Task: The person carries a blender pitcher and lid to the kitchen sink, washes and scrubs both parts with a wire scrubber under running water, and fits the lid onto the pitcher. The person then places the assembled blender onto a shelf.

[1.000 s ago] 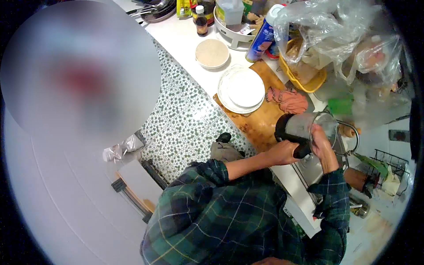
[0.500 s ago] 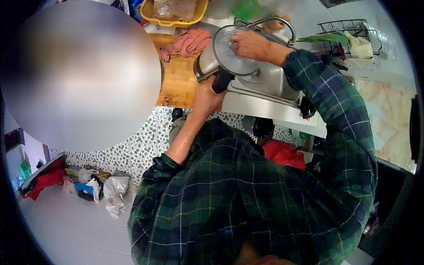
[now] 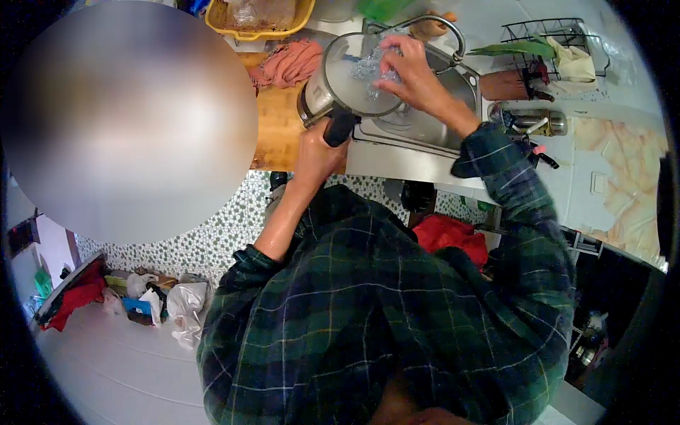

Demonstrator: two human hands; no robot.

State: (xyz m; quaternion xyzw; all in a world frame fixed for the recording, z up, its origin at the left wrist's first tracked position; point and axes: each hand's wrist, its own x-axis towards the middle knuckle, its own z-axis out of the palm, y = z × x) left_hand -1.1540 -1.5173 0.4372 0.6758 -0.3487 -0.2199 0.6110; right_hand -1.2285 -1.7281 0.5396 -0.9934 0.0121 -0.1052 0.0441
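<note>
While the clear jug point(image 3: 343, 85) tilts partly over the sink point(image 3: 433, 133), left hand point(image 3: 319, 147) clamps its black handle point(image 3: 339, 128) | right hand point(image 3: 414, 71) curls at a shiny wad point(image 3: 371, 71), grip unclear | likely scouring; next calls for steadying the jug

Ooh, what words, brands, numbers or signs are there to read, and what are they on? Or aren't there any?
None that I can read.
Pale round vessel with a black handle: no readable lettering shows.
Small flat blue packet: too small and blurred to tell.
Blue object at the top edge: cut off and too blurred.
</note>
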